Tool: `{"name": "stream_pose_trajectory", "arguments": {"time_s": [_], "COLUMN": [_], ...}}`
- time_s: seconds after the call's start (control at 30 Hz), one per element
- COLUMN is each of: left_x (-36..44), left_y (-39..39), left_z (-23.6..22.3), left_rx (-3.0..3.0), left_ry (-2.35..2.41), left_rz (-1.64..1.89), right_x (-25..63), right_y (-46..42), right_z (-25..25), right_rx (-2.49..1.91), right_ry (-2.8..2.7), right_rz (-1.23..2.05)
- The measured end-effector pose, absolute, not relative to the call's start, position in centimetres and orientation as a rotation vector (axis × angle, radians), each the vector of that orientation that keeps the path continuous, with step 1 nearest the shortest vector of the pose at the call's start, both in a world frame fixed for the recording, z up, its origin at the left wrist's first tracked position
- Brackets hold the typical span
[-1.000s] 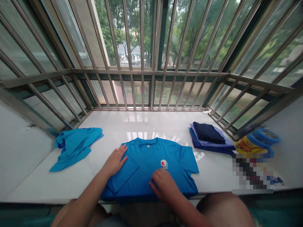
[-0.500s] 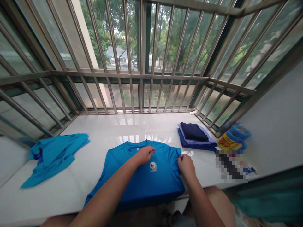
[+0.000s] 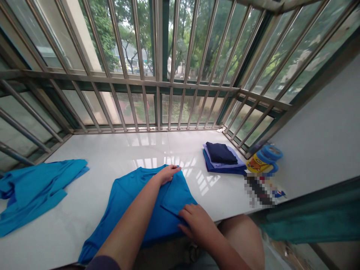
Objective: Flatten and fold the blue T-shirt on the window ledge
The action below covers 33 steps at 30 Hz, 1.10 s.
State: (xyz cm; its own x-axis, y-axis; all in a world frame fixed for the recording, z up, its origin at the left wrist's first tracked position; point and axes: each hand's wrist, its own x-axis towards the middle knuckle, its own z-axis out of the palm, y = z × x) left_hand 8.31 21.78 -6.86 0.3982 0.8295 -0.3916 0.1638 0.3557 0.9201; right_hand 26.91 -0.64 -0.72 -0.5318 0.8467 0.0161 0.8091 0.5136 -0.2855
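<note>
Blue T-shirt (image 3: 132,213) lies on the white tiled sill (image 3: 112,150), directly beneath both hands, with its right side folded inward as a flap (image 3: 177,195). We find the left hand (image 3: 168,174) flat beside the collar (image 3: 146,169), fingers closed together, and the right hand (image 3: 197,223) spread on the flap's lower edge; neither visibly grips. We judge that early release of the right hand could let the flap spring back, while glossy tile could let the hem (image 3: 90,255) slide over the sill's edge (image 3: 64,262) below the left forearm (image 3: 126,221). Compared with the earlier view, the flap now hides the star badge. A crumpled blue garment (image 3: 36,191) lies left of the left hand; a folded clothing stack (image 3: 222,159) lies beyond the right hand
</note>
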Motion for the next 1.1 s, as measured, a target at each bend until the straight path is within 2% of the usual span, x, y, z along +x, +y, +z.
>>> {"name": "stream_pose_trajectory", "arguments": {"time_s": [0.17,0.3,0.53,0.73,0.97,1.1], "left_x": [8.4,8.2,7.7,8.6,9.6,10.0], "left_y": [21.4,21.2,22.1,22.4,22.2,22.3], "left_z": [-7.2,-6.5,-5.4,-5.7,-5.9,-5.9], "left_rx": [1.156,1.159,1.285,1.387,1.417,1.367], "left_ry": [1.085,1.018,0.992,1.138,1.245,1.203], "left_rz": [0.579,0.56,0.47,0.514,0.554,0.577], "right_x": [31.7,33.1,33.6,33.0,33.9,34.3], "right_y": [-1.3,-0.6,0.2,-0.3,0.2,-0.5], "right_z": [-0.4,-1.7,-3.3,-3.1,-4.5,-5.0], "right_rx": [-1.876,-1.864,-2.038,-1.852,-2.068,-1.89], "right_ry": [-2.233,-2.142,-1.988,-2.144,-1.988,-2.03], "right_rz": [0.431,0.532,0.426,0.48,0.309,0.325]}}
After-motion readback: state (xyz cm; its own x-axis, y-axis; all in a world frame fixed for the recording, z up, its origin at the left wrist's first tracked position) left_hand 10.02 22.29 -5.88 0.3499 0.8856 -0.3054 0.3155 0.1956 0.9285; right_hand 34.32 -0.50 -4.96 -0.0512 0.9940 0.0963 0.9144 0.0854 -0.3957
